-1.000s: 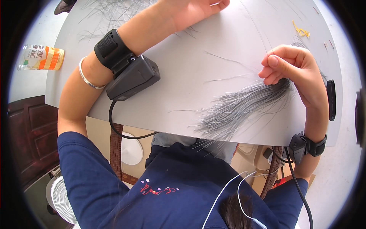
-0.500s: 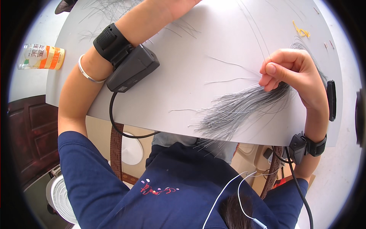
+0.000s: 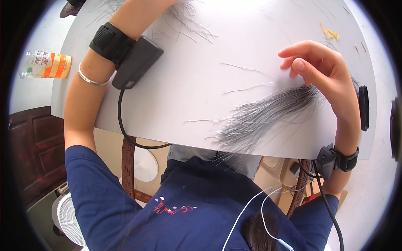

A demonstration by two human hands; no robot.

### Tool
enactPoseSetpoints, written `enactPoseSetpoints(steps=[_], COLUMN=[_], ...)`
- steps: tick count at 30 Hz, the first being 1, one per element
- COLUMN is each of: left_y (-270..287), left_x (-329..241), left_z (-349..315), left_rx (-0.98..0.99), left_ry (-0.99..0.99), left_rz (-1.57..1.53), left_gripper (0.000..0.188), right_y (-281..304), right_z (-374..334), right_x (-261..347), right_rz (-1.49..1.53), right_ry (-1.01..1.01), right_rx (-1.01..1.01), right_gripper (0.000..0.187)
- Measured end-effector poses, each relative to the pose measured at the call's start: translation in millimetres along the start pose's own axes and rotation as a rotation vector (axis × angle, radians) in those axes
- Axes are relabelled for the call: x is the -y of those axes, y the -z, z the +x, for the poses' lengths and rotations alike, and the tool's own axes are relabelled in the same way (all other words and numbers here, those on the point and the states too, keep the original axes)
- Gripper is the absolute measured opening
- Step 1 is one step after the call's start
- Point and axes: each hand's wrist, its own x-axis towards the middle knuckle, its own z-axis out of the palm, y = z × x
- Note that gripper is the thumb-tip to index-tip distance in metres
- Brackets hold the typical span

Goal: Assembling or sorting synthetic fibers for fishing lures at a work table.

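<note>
My right hand [image 3: 320, 67] hovers over the right side of the table. Its thumb stands apart from the loosely bent fingers, and nothing shows between them. Just below lies a thick bundle of thin grey wire-like strands [image 3: 268, 115], gathered narrow beside the hand and fanned out toward the near table edge. A few single strands [image 3: 247, 88] stick out leftward from it. My left forearm [image 3: 138, 19] reaches up past the top edge of the picture, so the left hand itself is out of sight. Near that forearm lie more loose grey strands [image 3: 188, 21].
The white table [image 3: 176, 88] carries a yellow tangled tie [image 3: 329, 31] and a flat black object [image 3: 364, 108] at the right. A bottle with an orange label [image 3: 46, 65] is beyond its left edge. Black cables [image 3: 125, 129] hang from the devices strapped to my forearms.
My right thumb and fingers have parted from a pinch on fine strands. My left arm has shifted left and up, taking the hand out of the picture.
</note>
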Motion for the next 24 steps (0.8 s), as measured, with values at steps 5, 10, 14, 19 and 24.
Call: enactPoseSetpoints(steps=[5, 10, 14, 19, 24], left_y=[4.0, -4.0, -7.2, -38.2, -76.7], left_x=[-8.6, -2.7, -11.9, -15.9, -14.7], left_z=[3.0, 5.9, -6.7, -31.4, -61.0], left_rx=[-0.302, -0.777, -0.514, 0.23, 0.757], left_ry=[-0.252, -0.553, -0.523, -0.295, 0.205], left_rz=[0.176, 0.521, 0.739, 0.829, 1.043], left_gripper=[0.036, 0.049, 0.06, 0.045, 0.047], right_y=[6.6, 2.4, 1.7, -0.5, 0.9], right_z=[-2.0, -9.6, -7.5, -4.9, -5.0], right_x=[-1.8, 0.5, 1.7, -0.1, 2.1], right_rz=[-0.388, -0.562, -0.553, -0.482, -0.388], right_ry=[0.121, 0.181, 0.172, 0.206, 0.189], right_rx=[-0.03, 0.008, 0.087, 0.014, -0.041], right_gripper=[0.015, 0.011, 0.013, 0.011, 0.012])
